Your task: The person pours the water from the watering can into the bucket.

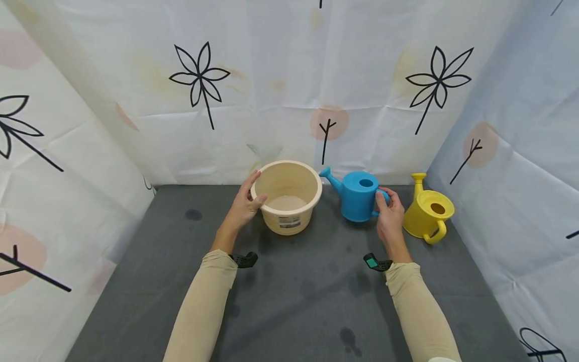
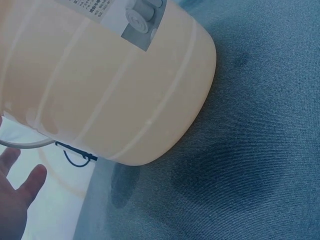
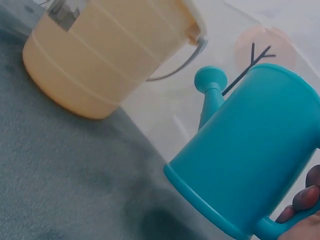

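My left hand point(image 1: 244, 205) holds the left rim of a cream plastic bucket point(image 1: 289, 221), thumb across the rim and fingers along the outer side. In the left wrist view, the bucket's ribbed wall point(image 2: 125, 95) fills the upper left, and two fingers point(image 2: 32, 185) stand apart from it. A blue watering can point(image 1: 357, 201) is gripped at its handle by my right hand point(image 1: 390, 216). Its spout points left toward the bucket. In the right wrist view, the can point(image 3: 245, 150) appears raised a little above the table, its shadow below.
To the right of my right hand, a yellow watering can point(image 1: 422, 213) stands near the table's right edge. The dark grey table point(image 1: 298, 306) has several darker spots. White cloth with printed plants point(image 1: 271, 80) hangs behind and at both sides.
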Tool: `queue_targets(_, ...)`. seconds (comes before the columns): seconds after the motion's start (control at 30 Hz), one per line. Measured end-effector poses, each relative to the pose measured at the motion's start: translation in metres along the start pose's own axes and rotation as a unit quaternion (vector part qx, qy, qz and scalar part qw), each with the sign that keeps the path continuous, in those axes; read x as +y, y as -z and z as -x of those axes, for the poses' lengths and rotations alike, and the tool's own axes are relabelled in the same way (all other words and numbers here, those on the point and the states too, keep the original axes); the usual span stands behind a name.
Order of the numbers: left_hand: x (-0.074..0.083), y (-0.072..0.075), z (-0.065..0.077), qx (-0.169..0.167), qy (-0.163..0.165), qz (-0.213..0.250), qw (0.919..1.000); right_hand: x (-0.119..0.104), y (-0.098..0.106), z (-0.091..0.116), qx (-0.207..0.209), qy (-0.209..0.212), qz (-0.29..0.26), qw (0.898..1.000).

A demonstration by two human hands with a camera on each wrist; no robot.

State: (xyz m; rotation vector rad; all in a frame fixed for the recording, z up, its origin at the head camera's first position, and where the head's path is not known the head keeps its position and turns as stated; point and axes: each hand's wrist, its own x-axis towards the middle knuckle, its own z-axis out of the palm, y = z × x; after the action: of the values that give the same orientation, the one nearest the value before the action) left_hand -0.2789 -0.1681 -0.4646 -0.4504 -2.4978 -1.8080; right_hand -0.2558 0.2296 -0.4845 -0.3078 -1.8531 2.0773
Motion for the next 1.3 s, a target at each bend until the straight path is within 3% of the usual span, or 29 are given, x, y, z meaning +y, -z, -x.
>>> queue_targets(0.23, 0.0, 0.0, 0.0, 0.006, -0.011, 0.001, 0.9999, -0.02, -0.001, 0.002, 0.013, 0.0, -0.014, 1.0)
queue_targets(0.3, 0.009, 0.001, 0.003, 0.0, -0.007, 0.004, 1.0, -0.026, -0.002, 0.003, 0.014, 0.002, -0.02, 1.0)
queue_targets(0.6, -0.001, 0.0, -0.002, 0.0, -0.006, -0.001, 1.0, -0.045, -0.006, 0.008, 0.0, 0.026, -0.056, 0.998)
queue_targets(0.77, -0.001, -0.001, -0.003, 0.002, -0.011, -0.001, 0.9999, -0.051, -0.008, 0.012, -0.019, 0.037, -0.042, 0.998)
queue_targets(1.0, -0.001, -0.001, -0.003, -0.003, 0.008, 0.002, 1.0, -0.058, -0.011, 0.018, -0.048, 0.053, 0.001, 0.997)
queue_targets(1.3, 0.032, 0.003, 0.01, -0.019, 0.009, 0.004, 0.9998, -0.069, -0.014, 0.02, -0.068, 0.092, 0.055, 0.992)
